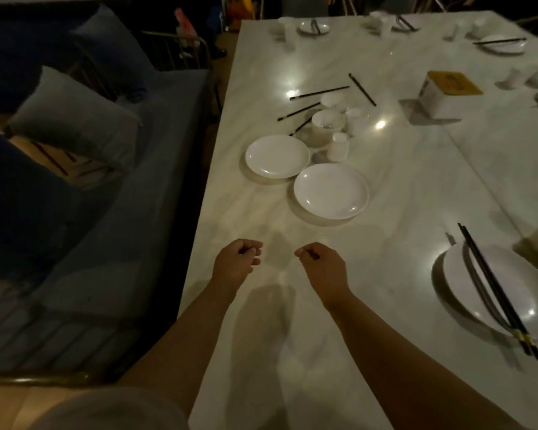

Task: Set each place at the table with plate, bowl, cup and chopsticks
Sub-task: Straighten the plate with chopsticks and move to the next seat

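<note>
Your left hand (237, 261) and right hand (322, 265) hover over the table (416, 187), fingers curled, holding nothing clearly visible, near two plates (331, 191).

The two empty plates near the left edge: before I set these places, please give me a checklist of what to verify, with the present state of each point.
1. Two empty plates free to lift, nothing on them: ok.
2. Bowls and cups still clustered behind the plates, not distributed: not ok.
3. Loose chopsticks scattered, unpaired: not ok.
4. Left hand empty: cannot tell, fingers curled.
5. Right hand empty: cannot tell, something dark shows at the fingers.
6. Plate at the right has its chopstick pair: ok.
</note>
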Available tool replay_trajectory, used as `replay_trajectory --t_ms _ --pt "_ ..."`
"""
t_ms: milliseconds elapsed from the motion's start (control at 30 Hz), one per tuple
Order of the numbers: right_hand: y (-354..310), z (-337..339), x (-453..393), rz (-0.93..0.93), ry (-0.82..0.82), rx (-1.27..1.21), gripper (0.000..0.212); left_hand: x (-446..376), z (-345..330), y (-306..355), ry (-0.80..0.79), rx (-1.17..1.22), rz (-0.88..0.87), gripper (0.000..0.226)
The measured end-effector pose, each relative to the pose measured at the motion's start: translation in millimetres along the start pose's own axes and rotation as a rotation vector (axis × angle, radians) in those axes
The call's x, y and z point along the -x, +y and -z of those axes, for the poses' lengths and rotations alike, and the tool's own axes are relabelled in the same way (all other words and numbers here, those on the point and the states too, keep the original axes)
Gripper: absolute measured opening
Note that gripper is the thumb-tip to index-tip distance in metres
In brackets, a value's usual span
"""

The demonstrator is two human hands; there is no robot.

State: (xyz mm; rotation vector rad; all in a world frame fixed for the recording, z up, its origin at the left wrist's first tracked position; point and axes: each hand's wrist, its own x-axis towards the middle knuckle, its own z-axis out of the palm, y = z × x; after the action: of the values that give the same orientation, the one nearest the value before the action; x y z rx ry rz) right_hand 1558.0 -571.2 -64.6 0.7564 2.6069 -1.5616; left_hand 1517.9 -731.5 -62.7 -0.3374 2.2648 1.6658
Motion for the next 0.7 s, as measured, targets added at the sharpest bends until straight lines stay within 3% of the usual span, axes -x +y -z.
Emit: replay_trajectory --t_ms 333,533,700 --pt "-28.1 -27.5 -46.5 -0.092 0.036 -0.058 0.020 -56.9 14.7 14.6 -0.084 0.042 0.011 0.025" --pt "-49.5 -55.3 -66.6 -0.137 0.150 -0.071 0.019 -107.5 28.7 27.7 -0.223 0.014 -0.012 0.024" --pt "-58.0 -82.0 -72.4 -0.243 0.349 -0.161 0.020 -146.8 40.8 37.6 -0.380 -0.031 -0.037 0.024"
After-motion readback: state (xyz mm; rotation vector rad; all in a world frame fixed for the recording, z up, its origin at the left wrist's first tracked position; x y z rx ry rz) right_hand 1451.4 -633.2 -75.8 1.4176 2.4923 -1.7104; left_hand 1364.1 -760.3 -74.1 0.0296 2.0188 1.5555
